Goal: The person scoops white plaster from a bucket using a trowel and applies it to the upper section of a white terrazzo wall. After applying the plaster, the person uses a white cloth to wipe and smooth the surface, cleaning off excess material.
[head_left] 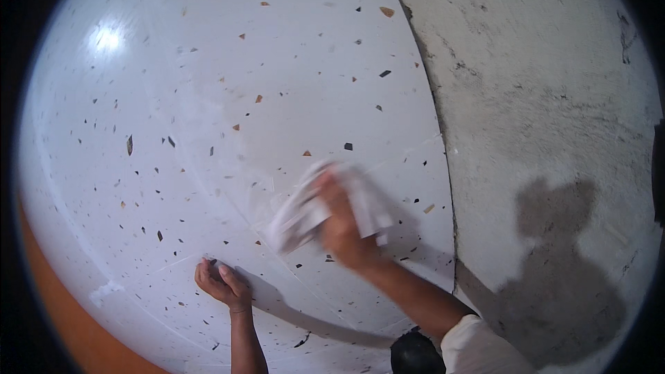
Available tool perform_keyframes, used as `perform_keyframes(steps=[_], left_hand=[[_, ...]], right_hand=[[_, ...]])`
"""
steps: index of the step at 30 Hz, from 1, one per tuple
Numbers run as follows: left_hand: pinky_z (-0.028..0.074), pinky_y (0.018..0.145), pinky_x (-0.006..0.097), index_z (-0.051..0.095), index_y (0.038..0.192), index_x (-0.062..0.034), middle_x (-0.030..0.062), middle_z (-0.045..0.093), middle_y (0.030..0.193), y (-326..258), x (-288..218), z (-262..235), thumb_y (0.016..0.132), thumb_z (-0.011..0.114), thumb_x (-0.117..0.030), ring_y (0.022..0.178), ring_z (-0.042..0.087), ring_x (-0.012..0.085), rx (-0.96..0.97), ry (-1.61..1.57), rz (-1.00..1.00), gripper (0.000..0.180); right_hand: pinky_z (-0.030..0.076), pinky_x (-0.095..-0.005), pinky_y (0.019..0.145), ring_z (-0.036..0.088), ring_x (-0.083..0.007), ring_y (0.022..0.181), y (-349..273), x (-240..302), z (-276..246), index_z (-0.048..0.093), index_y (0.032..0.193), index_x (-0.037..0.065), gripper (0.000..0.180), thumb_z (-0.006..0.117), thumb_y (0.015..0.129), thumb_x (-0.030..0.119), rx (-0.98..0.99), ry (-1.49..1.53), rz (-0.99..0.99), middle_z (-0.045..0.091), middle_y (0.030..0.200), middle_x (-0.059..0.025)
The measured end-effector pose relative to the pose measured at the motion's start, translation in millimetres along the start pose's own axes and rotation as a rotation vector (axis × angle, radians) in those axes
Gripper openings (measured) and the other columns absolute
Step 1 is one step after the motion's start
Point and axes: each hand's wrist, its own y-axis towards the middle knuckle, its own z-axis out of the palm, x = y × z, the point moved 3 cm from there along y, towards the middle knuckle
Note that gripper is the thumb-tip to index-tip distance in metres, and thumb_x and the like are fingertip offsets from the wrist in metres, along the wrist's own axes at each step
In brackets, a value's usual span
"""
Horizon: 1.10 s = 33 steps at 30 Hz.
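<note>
Forearms come in from the lower edge, both cut off there; a pale sleeve cuff [478, 350] covers the right one near the rim, and a dark rounded shape [414, 354] just beside it is too cropped to identify. Left hand [222, 282] rests low on the white speckled floor [208, 97], fingers curled in loosely with the tips touching the tile; whether it pinches anything is not clear. Something small and dark sits at the fingertips, hard to tell from the floor specks. Right hand [343, 225] is higher and to the right, fingers closed over a crumpled white cloth [305, 215] and pressing it flat to the floor. Cloth and hand are motion-blurred, so the cloth edges and finger positions are hard to read; the cloth sticks out on both sides of the hand, and the part under the palm is hidden. Thin joint lines between tiles run past both hands. Orange strip [69, 325] curves along the lower left rim, partly cut off. Right of the tiles, a dark seam separates them from a rough grey cement surface [540, 97]. Shadow of a person [561, 270] lies on that cement. Farther up left, a bright light glare [105, 39] reflects off the tile.
</note>
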Motion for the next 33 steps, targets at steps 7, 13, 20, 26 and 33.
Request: perform_keyframes(steps=[7, 13, 20, 26, 33], left_hand=[[0.038, 0.097, 0.039, 0.040, 0.126, 0.0055, 0.0173, 0.040, 0.123, -0.2, -7.6, 13.4, 0.095, 0.048, -0.018, 0.111, 0.045, 0.0256, -0.006, 0.018, 0.036, 0.040], [0.038, 0.097, 0.038, 0.038, 0.129, 0.0052, 0.0175, 0.039, 0.126, -1.1, 1.6, 1.0, 0.096, 0.046, -0.016, 0.114, 0.044, 0.0252, 0.034, 0.023, 0.070, 0.040], [0.039, 0.095, 0.041, 0.039, 0.129, 0.0044, 0.0202, 0.039, 0.125, -0.9, -5.5, 4.9, 0.094, 0.048, -0.018, 0.115, 0.041, 0.0298, 0.005, 0.032, 0.050, 0.042], [0.039, 0.095, 0.040, 0.039, 0.129, 0.0037, 0.0199, 0.038, 0.126, -6.1, 2.0, 9.6, 0.095, 0.047, -0.018, 0.112, 0.042, 0.0284, -0.002, 0.003, 0.045, 0.041], [0.038, 0.096, 0.040, 0.040, 0.128, 0.0040, 0.0198, 0.040, 0.124, -2.7, -0.6, 8.7, 0.095, 0.047, -0.019, 0.112, 0.042, 0.0283, -0.042, 0.011, 0.079, 0.041]], right_hand=[[0.036, -0.0454, 0.103, 0.038, -0.0378, 0.132, -4.8, 1.6, 1.7, 0.044, 0.134, -0.004, 0.054, 0.056, 0.081, 0.003, 0.025, -0.242, 0.007, 0.041, 0.141, -0.0202], [0.034, -0.0443, 0.107, 0.037, -0.0389, 0.131, 5.3, -17.3, -38.3, 0.045, 0.131, -0.006, 0.051, 0.048, 0.081, -0.002, 0.062, -0.235, 0.024, 0.042, 0.138, -0.0229], [0.023, -0.0480, 0.112, 0.027, -0.0425, 0.136, 20.0, -69.7, -91.1, 0.032, 0.141, -0.003, 0.060, 0.051, 0.084, -0.002, -0.110, -0.427, 0.292, 0.028, 0.147, -0.0252], [0.033, -0.0430, 0.108, 0.037, -0.0372, 0.132, -4.3, -20.7, -43.3, 0.041, 0.135, -0.006, 0.055, 0.048, 0.081, -0.002, 0.274, -0.058, 0.033, 0.040, 0.141, -0.0228], [0.028, -0.0450, 0.111, 0.029, -0.0429, 0.135, 11.4, -64.3, -81.3, 0.035, 0.140, -0.005, 0.064, 0.051, 0.078, -0.006, -0.119, -0.411, 0.223, 0.031, 0.146, -0.0237]])
